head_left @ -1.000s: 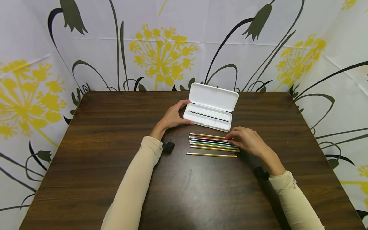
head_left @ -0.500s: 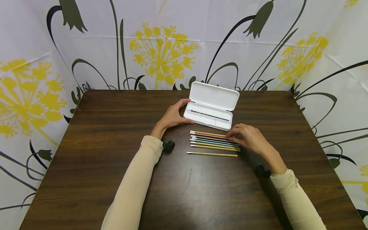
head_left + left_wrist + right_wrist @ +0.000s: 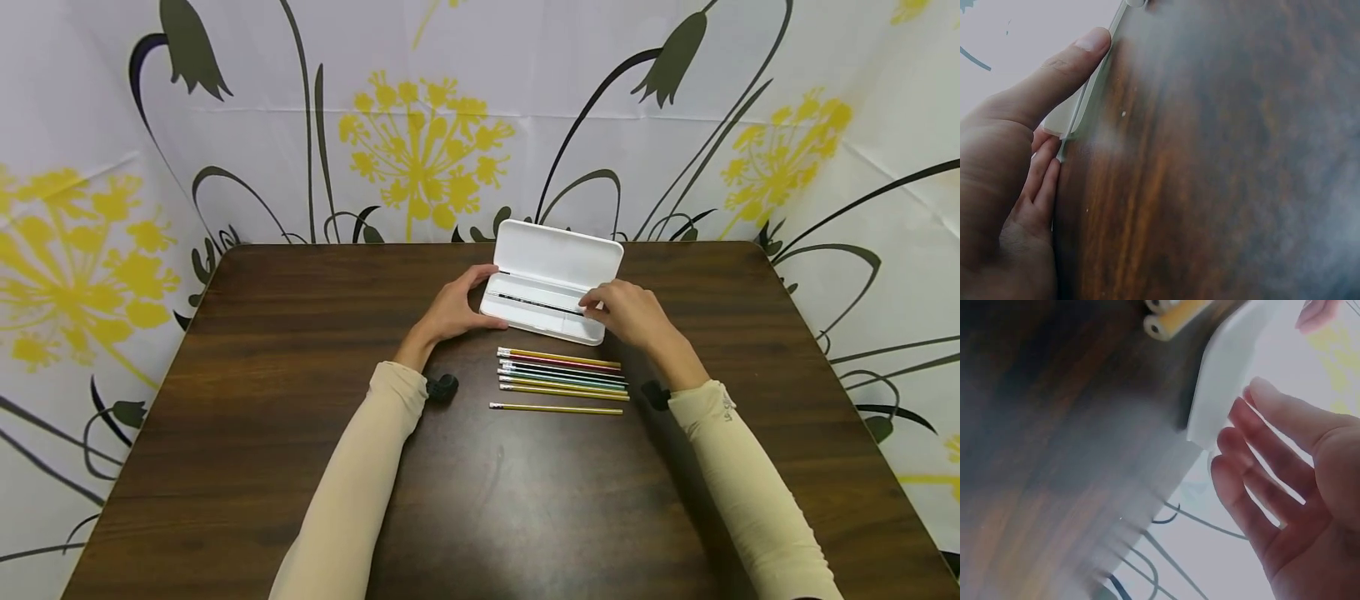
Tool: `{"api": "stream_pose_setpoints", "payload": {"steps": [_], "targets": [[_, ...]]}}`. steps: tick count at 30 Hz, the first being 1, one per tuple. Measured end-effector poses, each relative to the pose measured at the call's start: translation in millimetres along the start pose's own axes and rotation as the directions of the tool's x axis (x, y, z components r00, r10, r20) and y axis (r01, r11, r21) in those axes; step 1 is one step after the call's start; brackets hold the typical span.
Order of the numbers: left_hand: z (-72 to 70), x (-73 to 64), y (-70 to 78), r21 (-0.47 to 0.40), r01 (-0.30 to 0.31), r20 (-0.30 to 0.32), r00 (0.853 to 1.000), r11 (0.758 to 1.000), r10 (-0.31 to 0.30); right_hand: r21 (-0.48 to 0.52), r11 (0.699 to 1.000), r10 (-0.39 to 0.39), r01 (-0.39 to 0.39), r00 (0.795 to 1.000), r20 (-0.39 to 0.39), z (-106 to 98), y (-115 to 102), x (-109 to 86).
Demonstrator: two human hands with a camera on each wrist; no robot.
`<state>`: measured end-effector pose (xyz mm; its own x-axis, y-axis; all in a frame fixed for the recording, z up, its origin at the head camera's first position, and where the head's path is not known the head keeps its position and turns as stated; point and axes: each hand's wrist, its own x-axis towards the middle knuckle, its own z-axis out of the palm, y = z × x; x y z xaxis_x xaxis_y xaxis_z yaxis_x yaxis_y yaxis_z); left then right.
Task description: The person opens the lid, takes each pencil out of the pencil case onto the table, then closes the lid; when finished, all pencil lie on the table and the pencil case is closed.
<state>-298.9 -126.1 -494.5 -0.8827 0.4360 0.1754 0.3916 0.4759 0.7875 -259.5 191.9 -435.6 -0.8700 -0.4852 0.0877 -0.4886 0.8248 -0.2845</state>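
A white pencil case (image 3: 581, 335) lies on the table with its lid (image 3: 558, 253) raised. My left hand (image 3: 453, 308) grips the case's left end, thumb at the front and fingers behind; the left wrist view shows the thumb along its edge. Inside the case lies one dark pencil (image 3: 532, 303). The right hand (image 3: 630, 312) reaches over the case's right end, thumb and forefinger pinching that pencil's right end. In the right wrist view the fingertips are curled by the white case wall (image 3: 1222, 381); the pencil itself is not visible there.
In front of the case lies a row of several pencils (image 3: 562, 377), gold, red, dark and green, erasers to the left. A single gold pencil (image 3: 555, 408) lies apart, nearer me. The brown table (image 3: 300, 333) ends at a flower-patterned curtain (image 3: 420, 50).
My right hand has left the right ends of the row of pencils and moved up and left to the case. The left hand has stayed on the case, which has not moved.
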Motion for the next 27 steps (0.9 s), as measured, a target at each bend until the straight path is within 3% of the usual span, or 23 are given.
{"api": "stream_pose_setpoints", "payload": {"steps": [14, 23, 27], "targets": [[0.9, 0.4, -0.9, -0.008, -0.011, -0.011, 1.0, 1.0, 0.01, -0.053, 0.999, -0.009, 0.012, 0.999, 0.051, 4, 0, 12.8], [0.1, -0.6, 0.5, -0.015, -0.009, -0.003, 1.0, 1.0, 0.009, 0.017, 0.999, 0.032, -0.035, 0.988, 0.15, -2, -1, 14.8], [0.5, -0.6, 0.3, -0.016, -0.005, -0.003, 1.0, 1.0, 0.005, 0.081, 0.996, 0.029, -0.041, 0.989, 0.142, -2, 0, 13.3]]}}
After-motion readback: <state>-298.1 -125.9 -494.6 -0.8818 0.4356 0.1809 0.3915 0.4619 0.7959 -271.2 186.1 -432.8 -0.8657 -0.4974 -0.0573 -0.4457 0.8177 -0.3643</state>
